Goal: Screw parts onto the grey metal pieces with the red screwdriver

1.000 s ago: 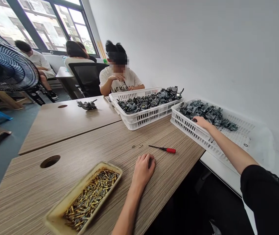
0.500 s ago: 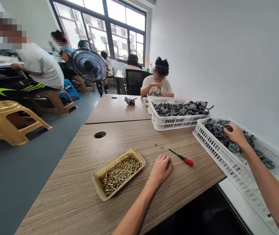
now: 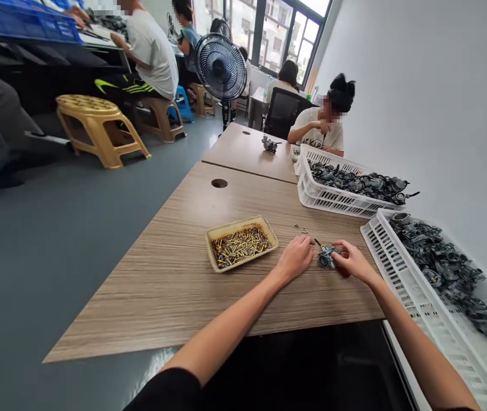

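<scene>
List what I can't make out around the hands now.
All in the head view:
Right end of the metal part: covered by the right hand.
Palm of the left hand: hidden by its back.
Shape of the loose small pieces: too small to tell.
Part of the nearer crate: cut off by the right edge.

Black standing fan (image 3: 221, 65), yellow plastic stool (image 3: 87, 106), blue stool (image 3: 183, 106), black mesh-backed chair (image 3: 283, 108), dark-framed window (image 3: 275, 37) beyond

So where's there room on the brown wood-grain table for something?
On the table, bare surface lies left of the tan rectangular tray of brass-coloured pins, and between it and the round dark hole. Right of the tray is crowded: left hand, grey metal part and right hand close together, then the nearer slatted white plastic crate.
</scene>
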The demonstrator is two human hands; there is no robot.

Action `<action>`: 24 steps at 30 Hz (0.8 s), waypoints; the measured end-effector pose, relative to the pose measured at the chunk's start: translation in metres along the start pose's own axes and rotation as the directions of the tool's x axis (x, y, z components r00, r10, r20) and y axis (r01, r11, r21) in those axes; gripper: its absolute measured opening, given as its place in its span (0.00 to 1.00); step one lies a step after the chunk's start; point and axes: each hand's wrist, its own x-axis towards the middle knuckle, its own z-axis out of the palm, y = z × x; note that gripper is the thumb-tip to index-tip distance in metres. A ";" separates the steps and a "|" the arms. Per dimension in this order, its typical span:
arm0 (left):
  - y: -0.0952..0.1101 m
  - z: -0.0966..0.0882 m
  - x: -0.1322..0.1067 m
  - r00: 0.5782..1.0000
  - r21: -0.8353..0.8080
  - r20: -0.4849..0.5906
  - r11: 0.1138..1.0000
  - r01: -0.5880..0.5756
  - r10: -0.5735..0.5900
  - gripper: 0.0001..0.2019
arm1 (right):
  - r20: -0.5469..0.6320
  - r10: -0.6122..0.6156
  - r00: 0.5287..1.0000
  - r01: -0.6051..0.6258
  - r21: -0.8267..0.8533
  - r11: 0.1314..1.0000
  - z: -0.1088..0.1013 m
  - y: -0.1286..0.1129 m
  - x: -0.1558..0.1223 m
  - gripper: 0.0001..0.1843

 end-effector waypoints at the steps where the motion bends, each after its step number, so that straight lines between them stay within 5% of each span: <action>1: 0.000 0.000 0.001 1.000 -0.001 -0.017 1.000 0.007 -0.007 0.10 | -0.014 -0.016 1.000 0.016 -0.050 0.999 0.007 -0.001 0.002 0.22; 12: 0.001 0.007 -0.001 0.998 -0.022 0.067 1.000 0.003 -0.002 0.12 | -0.036 -0.208 0.977 0.193 -0.255 0.948 0.030 -0.028 0.000 0.22; 19: -0.005 0.007 0.002 0.995 -0.101 0.104 0.995 0.022 -0.011 0.11 | 0.007 -0.226 0.974 0.226 -0.108 0.968 0.030 -0.032 -0.015 0.23; 24: -0.006 -0.001 0.007 0.988 -0.182 0.112 0.975 0.126 -0.106 0.14 | -0.088 -0.205 0.975 0.200 -0.056 0.978 0.037 -0.019 -0.020 0.29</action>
